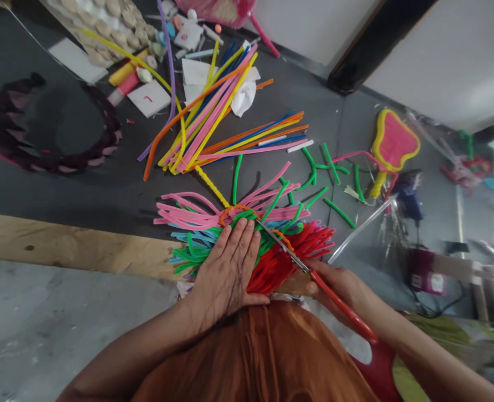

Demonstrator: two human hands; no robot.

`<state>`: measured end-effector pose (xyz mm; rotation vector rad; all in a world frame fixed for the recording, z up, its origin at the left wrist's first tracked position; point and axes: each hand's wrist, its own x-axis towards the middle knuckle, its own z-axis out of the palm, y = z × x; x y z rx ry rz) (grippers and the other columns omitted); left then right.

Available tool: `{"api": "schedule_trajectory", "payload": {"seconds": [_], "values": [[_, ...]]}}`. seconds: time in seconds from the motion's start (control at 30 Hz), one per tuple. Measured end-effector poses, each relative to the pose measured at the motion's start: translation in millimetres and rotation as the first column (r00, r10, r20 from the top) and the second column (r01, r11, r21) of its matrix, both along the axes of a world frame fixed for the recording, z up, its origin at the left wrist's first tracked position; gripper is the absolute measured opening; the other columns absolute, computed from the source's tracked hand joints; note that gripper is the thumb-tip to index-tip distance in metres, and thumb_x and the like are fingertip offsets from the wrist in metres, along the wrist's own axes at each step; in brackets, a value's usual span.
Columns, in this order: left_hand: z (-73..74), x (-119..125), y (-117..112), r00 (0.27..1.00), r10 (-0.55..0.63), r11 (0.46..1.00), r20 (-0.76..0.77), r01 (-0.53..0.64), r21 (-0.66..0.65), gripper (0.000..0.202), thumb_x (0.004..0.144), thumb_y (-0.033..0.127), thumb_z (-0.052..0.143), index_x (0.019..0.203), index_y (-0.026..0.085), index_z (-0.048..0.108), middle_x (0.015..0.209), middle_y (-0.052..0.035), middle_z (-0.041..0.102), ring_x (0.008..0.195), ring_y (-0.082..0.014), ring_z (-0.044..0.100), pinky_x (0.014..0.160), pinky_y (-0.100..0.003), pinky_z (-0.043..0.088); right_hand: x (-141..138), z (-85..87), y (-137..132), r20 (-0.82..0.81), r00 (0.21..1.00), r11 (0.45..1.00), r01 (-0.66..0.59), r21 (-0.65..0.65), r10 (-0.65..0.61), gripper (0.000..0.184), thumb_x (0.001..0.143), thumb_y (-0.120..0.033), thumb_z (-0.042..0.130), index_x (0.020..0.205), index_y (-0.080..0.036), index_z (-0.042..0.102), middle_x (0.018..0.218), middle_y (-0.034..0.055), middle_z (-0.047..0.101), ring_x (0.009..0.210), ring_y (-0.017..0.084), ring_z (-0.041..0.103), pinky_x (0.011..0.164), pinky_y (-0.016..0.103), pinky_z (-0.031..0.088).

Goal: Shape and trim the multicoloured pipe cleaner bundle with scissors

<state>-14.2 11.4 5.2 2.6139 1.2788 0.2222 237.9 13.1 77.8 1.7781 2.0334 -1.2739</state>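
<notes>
My left hand (230, 262) lies flat with its fingers stretched over a bundle of green pipe cleaners (196, 252) at the table's front edge. In my right hand (341, 287) is a pair of red-handled scissors (334, 298), its blades pointing up and left to the green pieces beside my left fingertips. Red pipe cleaners (278, 265) lie under and beside the blades. Behind them spread pink pipe cleaners (188, 209), with blue ones (182, 237) in front. A twisted orange strand (225, 215) and a twisted yellow stem (213, 187) run into the bundle.
Loose pipe cleaners in several colours (213, 111) lie behind, with short green offcuts (341, 213) to the right. A dark petalled headband (58, 164) sits at left. A pink and yellow shape (395, 139), a glue gun (412, 192) and a purple box (426, 271) are at right.
</notes>
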Motion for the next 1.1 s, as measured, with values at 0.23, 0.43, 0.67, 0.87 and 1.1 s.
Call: {"api": "schedule_trajectory", "payload": {"seconds": [0.23,0.43,0.67,0.87,1.1], "values": [[-0.3,-1,-2,1.000,-0.001,1.000,-0.005,0.001,-0.005,0.124,0.069,0.088,0.053,0.149,-0.005,0.034,0.159,-0.0312,0.028,0.152,-0.0414,0.018,0.124,-0.053,0.012,7,-11.7,-24,0.124,0.990,0.983,0.040,0.180,-0.063,0.043,0.091,-0.046,0.043,0.114,-0.020,0.067,0.045,-0.0029,0.057,0.039,0.019,0.058,0.042,0.025,0.036],[0.2,0,-6,0.998,0.051,0.997,0.034,-0.053,0.063,0.121,0.071,0.088,0.049,0.149,-0.004,0.035,0.151,-0.0299,0.040,0.152,-0.0417,0.017,0.124,-0.053,0.017,56,3.4,2,0.508,0.766,0.867,0.125,0.483,-0.394,0.059,0.091,-0.055,0.046,0.136,-0.018,0.053,0.081,0.0111,0.074,0.064,0.029,0.069,0.051,0.034,0.042],[2.5,0,-8,0.998,0.046,0.999,-0.036,-0.045,0.027,0.117,0.072,0.087,0.051,0.145,-0.004,0.043,0.147,-0.0290,0.047,0.145,-0.0403,0.034,0.123,-0.051,0.022,83,-11.9,23,0.679,0.715,0.947,-0.075,0.312,-0.167,0.054,0.098,-0.046,0.041,0.134,-0.008,0.052,0.094,0.0188,0.073,0.077,0.033,0.071,0.059,0.039,0.049],[8.8,1,-5,0.995,0.020,1.000,-0.093,-0.020,-0.003,0.124,0.065,0.089,0.056,0.147,-0.004,0.040,0.150,-0.0298,0.044,0.144,-0.0403,0.036,0.123,-0.050,0.022,35,7.0,25,0.425,0.905,0.651,-0.340,0.678,0.029,0.040,0.100,-0.028,0.037,0.125,-0.008,0.062,0.111,0.0206,0.072,0.101,0.032,0.069,0.090,0.047,0.055],[11.2,4,-5,0.994,0.017,1.000,-0.106,-0.017,0.008,0.122,0.065,0.084,0.063,0.145,-0.005,0.042,0.154,-0.0282,0.040,0.146,-0.0389,0.035,0.123,-0.049,0.022,-53,-41.3,29,0.181,0.865,0.547,-0.445,0.710,0.469,0.050,0.096,-0.029,0.050,0.133,0.003,0.057,0.139,0.0229,0.060,0.136,0.035,0.050,0.115,0.049,0.042]]}}
